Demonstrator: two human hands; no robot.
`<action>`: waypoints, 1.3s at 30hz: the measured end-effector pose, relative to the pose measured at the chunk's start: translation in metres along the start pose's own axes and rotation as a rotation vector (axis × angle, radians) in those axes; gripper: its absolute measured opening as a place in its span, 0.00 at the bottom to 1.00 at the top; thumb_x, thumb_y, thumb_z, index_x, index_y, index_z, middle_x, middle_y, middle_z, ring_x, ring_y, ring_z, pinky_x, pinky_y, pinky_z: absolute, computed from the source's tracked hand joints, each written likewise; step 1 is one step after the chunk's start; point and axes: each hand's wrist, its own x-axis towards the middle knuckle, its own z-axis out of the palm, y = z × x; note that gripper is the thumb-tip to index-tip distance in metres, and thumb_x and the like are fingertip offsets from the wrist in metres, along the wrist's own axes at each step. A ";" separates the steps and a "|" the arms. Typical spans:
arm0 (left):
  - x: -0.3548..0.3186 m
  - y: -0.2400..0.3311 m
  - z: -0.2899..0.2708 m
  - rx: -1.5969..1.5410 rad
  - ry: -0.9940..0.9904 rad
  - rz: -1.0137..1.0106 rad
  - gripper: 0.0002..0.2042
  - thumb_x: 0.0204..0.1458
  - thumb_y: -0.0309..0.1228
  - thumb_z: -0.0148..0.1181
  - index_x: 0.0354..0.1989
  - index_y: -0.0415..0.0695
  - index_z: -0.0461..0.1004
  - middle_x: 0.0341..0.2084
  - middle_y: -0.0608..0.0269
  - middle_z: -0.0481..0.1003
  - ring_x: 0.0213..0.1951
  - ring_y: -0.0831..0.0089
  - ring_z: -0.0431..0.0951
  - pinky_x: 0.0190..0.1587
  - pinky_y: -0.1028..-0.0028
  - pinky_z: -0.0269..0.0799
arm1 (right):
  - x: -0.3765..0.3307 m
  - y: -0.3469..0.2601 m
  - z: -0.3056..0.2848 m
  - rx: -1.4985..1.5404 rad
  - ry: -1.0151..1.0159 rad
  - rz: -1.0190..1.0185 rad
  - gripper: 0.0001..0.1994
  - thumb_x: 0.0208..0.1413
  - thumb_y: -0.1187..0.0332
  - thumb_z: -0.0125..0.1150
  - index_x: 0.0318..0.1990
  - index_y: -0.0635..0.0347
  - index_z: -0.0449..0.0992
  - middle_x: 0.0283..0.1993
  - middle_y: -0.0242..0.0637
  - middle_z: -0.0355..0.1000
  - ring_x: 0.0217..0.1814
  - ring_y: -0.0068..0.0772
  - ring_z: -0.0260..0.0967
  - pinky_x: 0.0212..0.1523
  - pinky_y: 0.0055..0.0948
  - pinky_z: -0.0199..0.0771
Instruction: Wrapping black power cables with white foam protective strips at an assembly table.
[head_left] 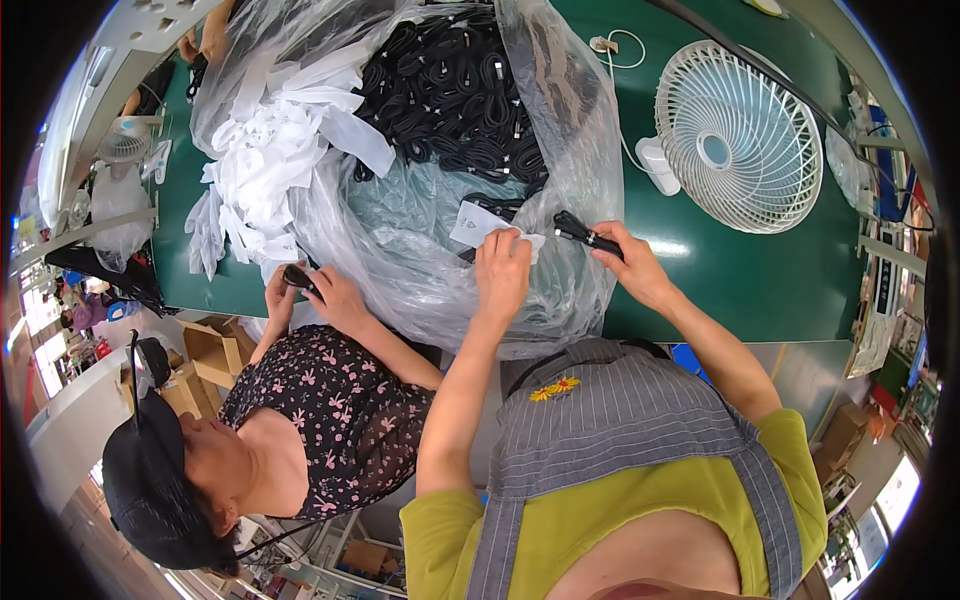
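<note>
Gripping a coiled black cable (580,232), the right hand (640,268) is over the near right part of the plastic, its fingers closed around the near end of the coil. The cable is bundled lengthwise, with its far end pointing up and to the left, toward the left hand (503,270). That hand has its fingers pinched together on a white packet (472,224) with small dark print on it; paper shows on both sides of the fingertips. Just beyond the packet, and partly hidden by it, another black bundle (500,204) lies on the plastic. The two hands are near each other but apart.

A large clear plastic bag (590,150) lies spread open across the green surface (690,300), its near edge hanging toward the person's grey striped apron (620,420). Farther in, a heap of black cables (450,90) fills the back of the bag — many coils, with small metal connector ends showing among them. To the left is a loose pile of white packets (265,140), some spilling off the plastic. A white fan (740,140) with a round wire guard is on the right of the surface, well apart from the cables, with a white cord beside it.

At the left, a co-worker (340,410) in a dark floral top and black cap holds a dark bundle (302,282) between both hands — near the lower edge of the white pile.
</note>
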 end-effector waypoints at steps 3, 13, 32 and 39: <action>0.001 -0.004 0.006 -0.013 0.018 -0.022 0.06 0.45 0.24 0.61 0.32 0.44 0.72 0.39 0.59 0.72 0.45 0.60 0.71 0.45 0.63 0.67 | -0.001 0.001 0.008 0.007 -0.014 -0.061 0.18 0.58 0.71 0.59 0.54 0.59 0.64 0.47 0.49 0.75 0.51 0.49 0.73 0.49 0.38 0.71; 0.018 0.015 -0.007 -0.383 0.261 -0.258 0.06 0.47 0.21 0.59 0.34 0.40 0.71 0.39 0.56 0.72 0.45 0.56 0.70 0.48 0.62 0.65 | -0.007 -0.019 0.014 -0.073 0.153 -0.230 0.18 0.57 0.71 0.60 0.54 0.59 0.66 0.48 0.49 0.73 0.51 0.49 0.73 0.48 0.40 0.73; 0.032 0.028 -0.025 -0.589 0.405 -0.221 0.07 0.48 0.18 0.58 0.34 0.41 0.69 0.45 0.52 0.72 0.53 0.51 0.69 0.58 0.57 0.62 | 0.003 -0.035 0.000 0.243 -0.254 -0.038 0.15 0.58 0.64 0.59 0.51 0.59 0.73 0.26 0.31 0.75 0.23 0.19 0.66 0.24 0.24 0.65; 0.030 0.035 -0.035 -0.703 0.366 -0.283 0.02 0.55 0.22 0.55 0.34 0.39 0.70 0.46 0.51 0.72 0.55 0.54 0.70 0.60 0.62 0.61 | -0.002 -0.072 -0.004 0.236 -0.067 0.131 0.14 0.59 0.65 0.59 0.50 0.58 0.73 0.26 0.30 0.74 0.25 0.19 0.65 0.29 0.25 0.66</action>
